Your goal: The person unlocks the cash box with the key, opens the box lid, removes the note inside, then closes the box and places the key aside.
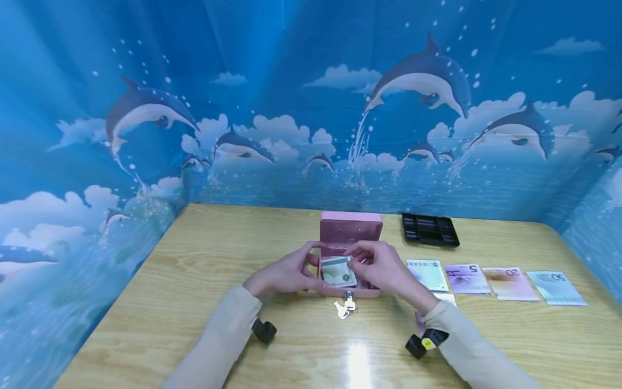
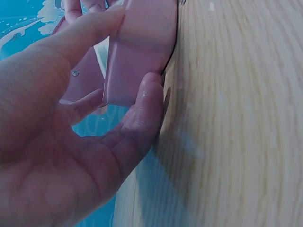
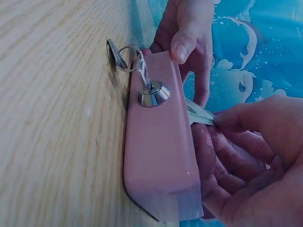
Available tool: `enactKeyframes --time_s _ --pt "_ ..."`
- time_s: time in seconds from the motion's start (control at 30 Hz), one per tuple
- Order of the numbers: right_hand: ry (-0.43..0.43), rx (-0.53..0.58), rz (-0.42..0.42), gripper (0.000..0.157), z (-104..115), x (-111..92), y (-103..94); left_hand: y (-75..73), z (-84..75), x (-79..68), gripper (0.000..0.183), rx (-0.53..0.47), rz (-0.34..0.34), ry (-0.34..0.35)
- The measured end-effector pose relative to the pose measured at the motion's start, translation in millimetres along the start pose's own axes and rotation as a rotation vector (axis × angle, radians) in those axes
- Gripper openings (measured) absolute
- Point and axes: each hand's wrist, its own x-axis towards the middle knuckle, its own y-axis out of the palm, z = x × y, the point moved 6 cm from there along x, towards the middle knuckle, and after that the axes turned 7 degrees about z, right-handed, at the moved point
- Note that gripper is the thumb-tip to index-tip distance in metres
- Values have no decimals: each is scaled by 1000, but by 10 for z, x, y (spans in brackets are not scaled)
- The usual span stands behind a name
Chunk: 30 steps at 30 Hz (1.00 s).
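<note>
A pink cash box (image 1: 351, 216) stands on the table with its lid raised. My left hand (image 1: 293, 270) grips its left side, with the thumb at the front rim in the right wrist view and fingers along the side. Between right thumb and fingers, my right hand (image 1: 382, 266) pinches a green banknote (image 1: 338, 272), which lies tilted over the box's inside. The note's edge (image 3: 200, 115) shows behind the front wall in the right wrist view. Keys (image 1: 345, 309) hang from the lock (image 3: 154, 93) at the front. My right hand hides part of the box's inside.
A black compartment tray (image 1: 407, 229) lies behind and right of the box. To the right, a row holds a pale banknote (image 1: 428, 274), a purple 5 note (image 1: 468, 279), a 20 note (image 1: 511, 284) and a 50 note (image 1: 556, 288). More paper lies partly under my right forearm.
</note>
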Motion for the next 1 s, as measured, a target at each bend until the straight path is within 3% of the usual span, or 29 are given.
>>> enactKeyframes --time_s 0.73,1.0 --pt "71 243 -51 23 -51 -95 -128 -5 21 -18 94 -13 -16 -32" --pt "61 279 -42 23 -55 -143 -192 -5 -1 -7 91 7 -12 -9"
